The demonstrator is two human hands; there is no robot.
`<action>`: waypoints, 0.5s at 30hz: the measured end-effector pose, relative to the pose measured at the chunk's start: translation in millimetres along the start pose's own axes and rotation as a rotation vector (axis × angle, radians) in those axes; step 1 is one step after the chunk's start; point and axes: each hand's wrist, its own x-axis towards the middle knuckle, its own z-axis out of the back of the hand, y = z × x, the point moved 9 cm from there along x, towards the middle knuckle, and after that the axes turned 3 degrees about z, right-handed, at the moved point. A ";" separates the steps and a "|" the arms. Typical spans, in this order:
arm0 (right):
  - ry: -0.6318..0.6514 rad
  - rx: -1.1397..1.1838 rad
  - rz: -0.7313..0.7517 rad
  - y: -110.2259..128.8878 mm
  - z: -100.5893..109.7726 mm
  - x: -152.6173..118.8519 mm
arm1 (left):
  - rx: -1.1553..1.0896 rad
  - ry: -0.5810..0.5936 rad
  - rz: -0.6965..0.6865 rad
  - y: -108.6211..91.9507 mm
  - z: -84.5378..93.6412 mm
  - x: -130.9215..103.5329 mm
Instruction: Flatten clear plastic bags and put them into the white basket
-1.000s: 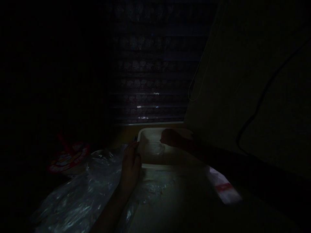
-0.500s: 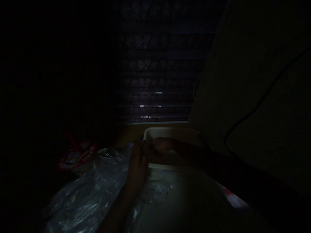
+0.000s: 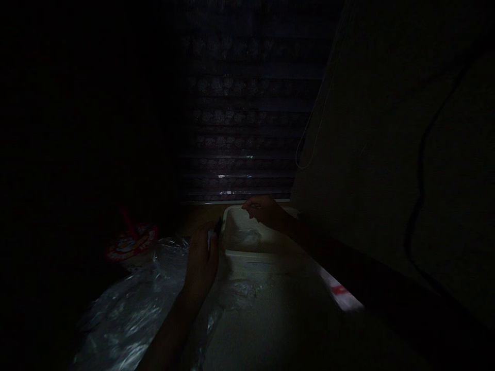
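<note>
The right hand is held above the far side of the tray, its fingers curled inward; whether anything is pinched cannot be told. The tray is set below it, its long axis apparently laid left to right. The left hand is placed just beside the tray's left end, its grip obscured by darkness. Farther left, plastic is spread.

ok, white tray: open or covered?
Open: no lid shows on the white tray, and its inner walls are visible. A pale, shiny patch shows inside; too dark to tell what.
</note>
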 end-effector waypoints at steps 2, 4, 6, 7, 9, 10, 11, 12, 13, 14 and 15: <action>-0.178 -0.178 0.176 30.0 10.8 -29.8 | 0.075 -0.010 -0.026 0.3 14.3 -4.9; -0.163 -0.359 0.334 50.0 -7.6 -60.8 | 0.146 0.024 -0.059 1.9 23.7 -14.3; -0.043 -0.473 0.424 51.8 -41.4 -86.2 | 0.189 0.088 -0.091 4.3 27.5 -27.8; -0.002 -0.523 0.432 46.8 -57.2 -95.7 | 0.201 0.121 -0.105 5.6 27.7 -35.8; 0.086 -0.645 0.416 30.1 -87.9 -108.4 | 0.215 0.178 -0.123 7.5 25.6 -52.7; 0.130 -0.707 0.392 19.8 -101.4 -112.0 | 0.221 0.202 -0.128 8.1 23.3 -61.3; 0.166 -0.776 0.363 9.7 -112.5 -114.2 | 0.226 0.225 -0.132 8.3 20.3 -69.6; 0.179 -0.831 0.337 1.5 -120.1 -115.1 | 0.230 0.245 -0.135 8.1 16.8 -77.4; 0.186 -0.859 0.319 -4.3 -125.6 -115.3 | 0.231 0.264 -0.139 7.4 12.9 -84.5; 0.183 -0.880 0.302 -8.3 -128.7 -114.7 | 0.230 0.282 -0.142 6.4 8.9 -90.6; 0.174 -0.888 0.289 -10.3 -129.9 -113.7 | 0.228 0.296 -0.144 5.2 5.1 -95.5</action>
